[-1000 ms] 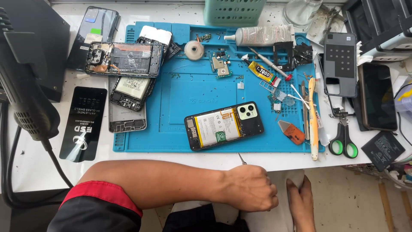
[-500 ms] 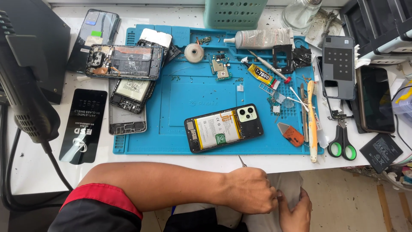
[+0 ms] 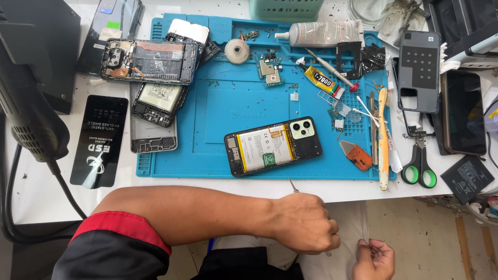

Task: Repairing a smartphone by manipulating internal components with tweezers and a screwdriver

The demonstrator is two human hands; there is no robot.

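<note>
My left hand (image 3: 306, 224) is a closed fist just below the table's front edge, and the thin metal tip of tweezers (image 3: 293, 185) sticks up out of it. Its forearm lies across the bottom of the view, with a red and black sleeve (image 3: 116, 243). Lower right, my right hand (image 3: 374, 260) pinches the edge of a white cloth (image 3: 346, 223) that lies on my lap. An opened black phone (image 3: 273, 145), its battery and camera block showing, lies on the blue work mat (image 3: 207, 155) just beyond my left hand.
Opened phones (image 3: 150, 61) are stacked at the mat's left, a dark screen protector pack (image 3: 99, 140) beside them. A glue tube (image 3: 322, 82), orange pry tool (image 3: 357, 155), toothbrush (image 3: 383, 140) and green-handled scissors (image 3: 419, 167) lie right. A black hot-air tool (image 3: 28, 111) stands left.
My right hand went in beside my left fist, then dropped away to the lower right. The white cloth has come into view on my lap. My left fist stayed nearly in place.
</note>
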